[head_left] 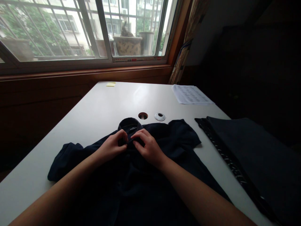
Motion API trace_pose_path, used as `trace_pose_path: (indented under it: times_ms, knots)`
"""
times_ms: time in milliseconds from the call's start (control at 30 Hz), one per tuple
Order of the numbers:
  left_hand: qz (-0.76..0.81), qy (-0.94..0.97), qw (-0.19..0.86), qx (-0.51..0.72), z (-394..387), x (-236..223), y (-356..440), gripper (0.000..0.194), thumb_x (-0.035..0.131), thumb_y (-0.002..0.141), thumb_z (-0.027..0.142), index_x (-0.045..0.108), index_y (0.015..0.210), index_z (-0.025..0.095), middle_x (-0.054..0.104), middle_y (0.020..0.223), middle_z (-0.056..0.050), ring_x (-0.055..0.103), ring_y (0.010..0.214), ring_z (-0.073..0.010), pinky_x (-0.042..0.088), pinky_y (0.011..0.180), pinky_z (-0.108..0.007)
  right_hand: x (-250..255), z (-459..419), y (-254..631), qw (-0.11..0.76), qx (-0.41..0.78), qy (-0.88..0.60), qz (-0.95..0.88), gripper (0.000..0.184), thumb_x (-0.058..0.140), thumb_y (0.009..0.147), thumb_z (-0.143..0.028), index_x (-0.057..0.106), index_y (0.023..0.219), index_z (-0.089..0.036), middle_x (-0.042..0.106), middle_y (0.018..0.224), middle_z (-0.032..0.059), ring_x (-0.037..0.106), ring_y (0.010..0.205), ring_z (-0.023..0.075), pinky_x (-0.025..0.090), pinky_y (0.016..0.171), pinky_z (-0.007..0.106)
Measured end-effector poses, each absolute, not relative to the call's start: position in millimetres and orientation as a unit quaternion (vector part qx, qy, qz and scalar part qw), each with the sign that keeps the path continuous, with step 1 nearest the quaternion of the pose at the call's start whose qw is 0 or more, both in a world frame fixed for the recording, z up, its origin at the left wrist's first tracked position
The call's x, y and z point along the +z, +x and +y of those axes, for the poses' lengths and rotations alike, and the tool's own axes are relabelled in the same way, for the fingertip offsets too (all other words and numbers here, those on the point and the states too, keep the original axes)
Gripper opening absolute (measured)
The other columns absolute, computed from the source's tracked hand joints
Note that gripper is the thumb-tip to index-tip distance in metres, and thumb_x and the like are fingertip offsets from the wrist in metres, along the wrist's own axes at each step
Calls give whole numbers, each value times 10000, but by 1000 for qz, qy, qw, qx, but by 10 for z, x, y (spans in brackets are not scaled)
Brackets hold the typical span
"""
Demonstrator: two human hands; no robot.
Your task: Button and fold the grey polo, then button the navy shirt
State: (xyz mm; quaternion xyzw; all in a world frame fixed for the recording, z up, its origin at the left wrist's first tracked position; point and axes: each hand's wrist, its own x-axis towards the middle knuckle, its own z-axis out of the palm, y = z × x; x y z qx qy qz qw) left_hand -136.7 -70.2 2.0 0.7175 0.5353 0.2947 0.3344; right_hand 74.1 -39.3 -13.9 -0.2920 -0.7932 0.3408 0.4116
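A dark navy short-sleeved shirt [141, 182] lies spread on the white table, its collar [130, 122] pointing away from me and standing up in a ring. Inside the collar a small label with pale print shows. Just below the collar, my left hand [115, 142] pinches the shirt's front edge between thumb and fingers. Close beside it, my right hand [148, 146] grips the opposite side of the front opening with bent fingers. The fingertips of both hands nearly meet at the neck. Any button between them is too small or hidden to make out.
On the right of the white table [117, 97] lies a stack of dark folded cloth [251, 147]. Printed sheets [191, 94] and a yellow sticky note [110, 84] are at the far edge. A cable hole [143, 115] and its round cover [160, 116] sit beyond the collar.
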Motion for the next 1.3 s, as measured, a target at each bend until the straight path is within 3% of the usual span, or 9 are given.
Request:
trace_pose_path:
  times_ms: [167,533,667,733,967,1100,1300]
  knots:
    - [535,715,334,302,-710,17,-1360,154,590,767,213,541,912,197,555,795,27,483,675,-129,392,614,-245,-131,-398,741,412,342,-292,-793,242,607,874,-99,665,1053,-251,598,1050,46,616,1004,196,526,937,367]
    - [547,708,261,362,-730,12,-1388,105,588,793,217,537,883,201,575,820,17,515,724,-145,410,662,-262,-124,-407,752,441,331,-292,-782,243,603,884,-94,661,1061,-250,550,1166,74,584,1108,213,521,984,387]
    - [546,706,253,373,-743,26,-1387,123,586,793,208,548,909,203,586,851,11,534,747,-151,423,678,-265,-120,-418,760,441,345,-299,-773,221,587,892,-98,656,1053,-233,518,1212,80,619,848,147,574,819,338]
    - [546,706,250,376,-748,42,-1383,119,585,792,206,553,907,203,586,855,9,536,752,-152,427,684,-267,-125,-421,759,444,350,-300,-768,213,580,896,-98,653,1051,-227,508,1220,79,610,774,119,576,810,335]
    - [570,683,262,375,-715,24,-1386,142,598,833,266,584,960,202,616,862,1,555,745,-160,444,679,-276,-152,-410,751,452,347,-306,-763,229,569,890,-81,651,1047,-225,506,1217,77,621,800,124,572,837,343]
    - [565,675,286,378,-690,2,-1408,213,634,851,322,604,1029,208,665,989,-31,620,891,-199,486,765,-303,-154,-402,754,463,337,-313,-758,228,569,880,-71,656,1021,-228,518,1189,72,613,838,141,565,837,344]
    - [547,695,290,364,-689,15,-1435,318,635,815,250,615,1130,217,671,1030,-40,624,947,-214,486,832,-336,-115,-402,754,470,327,-319,-756,230,570,867,-59,656,996,-229,536,1129,67,603,881,166,557,817,344]
